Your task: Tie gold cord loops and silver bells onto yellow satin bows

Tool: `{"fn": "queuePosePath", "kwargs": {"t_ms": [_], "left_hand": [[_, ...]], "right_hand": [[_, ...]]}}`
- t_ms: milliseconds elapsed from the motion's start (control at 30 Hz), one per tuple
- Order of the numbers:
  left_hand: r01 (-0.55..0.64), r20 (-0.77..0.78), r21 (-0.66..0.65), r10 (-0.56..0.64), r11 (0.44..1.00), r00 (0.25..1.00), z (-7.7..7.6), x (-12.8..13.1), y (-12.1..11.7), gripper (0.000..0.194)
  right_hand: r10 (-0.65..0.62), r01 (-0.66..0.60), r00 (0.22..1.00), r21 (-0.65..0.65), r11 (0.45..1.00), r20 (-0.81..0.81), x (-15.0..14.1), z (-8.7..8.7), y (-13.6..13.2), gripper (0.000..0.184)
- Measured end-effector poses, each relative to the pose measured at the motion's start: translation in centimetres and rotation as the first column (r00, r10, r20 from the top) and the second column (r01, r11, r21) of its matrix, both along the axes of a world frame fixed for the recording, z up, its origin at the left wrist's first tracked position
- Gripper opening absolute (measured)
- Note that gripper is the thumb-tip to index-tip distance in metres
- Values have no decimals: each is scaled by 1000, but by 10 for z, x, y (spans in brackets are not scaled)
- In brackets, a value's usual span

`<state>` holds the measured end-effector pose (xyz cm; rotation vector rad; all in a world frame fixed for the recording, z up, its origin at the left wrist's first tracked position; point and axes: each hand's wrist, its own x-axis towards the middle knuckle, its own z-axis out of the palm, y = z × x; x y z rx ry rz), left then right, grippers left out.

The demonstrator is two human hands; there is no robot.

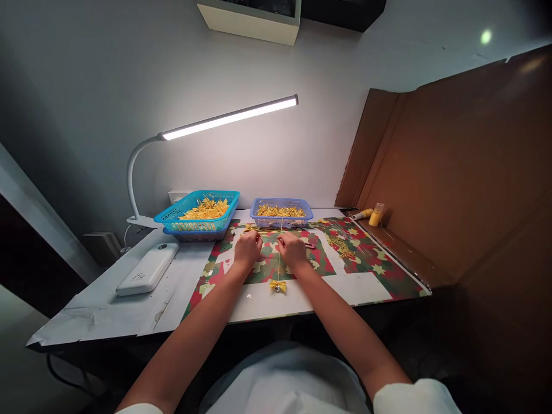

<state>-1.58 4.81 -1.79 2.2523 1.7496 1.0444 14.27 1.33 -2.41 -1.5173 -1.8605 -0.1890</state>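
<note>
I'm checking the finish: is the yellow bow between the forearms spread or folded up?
Spread: the yellow bow fans out on both sides of a small silvery ball, perhaps a bell, at its middle.

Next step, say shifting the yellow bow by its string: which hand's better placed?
Right hand, I'd say: its fingers are at the string that leads to the yellow bow. The left hand is curled off to the side, apart from the string.
</note>
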Motion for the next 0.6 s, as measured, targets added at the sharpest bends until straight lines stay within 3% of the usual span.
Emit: {"fn": "queuePosePath", "kwargs": {"t_ms": [167,333,467,600], "left_hand": [[44,201,-44,-35,998,979,-3,0,-1,23],[105,443,-118,-42,987,896,-8,6,1,25],[171,602,-170,-35,970,798,-13,9,2,27],[238,692,-224,-18,945,722,-15,11,1,28]], "right_hand": [[-56,55,998,-35,998,-16,2,0,0,15],[-83,80,990,-29,996,-116,4,0,1,17],[-60,60,954,-8,998,-292,7,2,2,19],[-17,17,840,-5,1000,-542,5,1,3,16]]}}
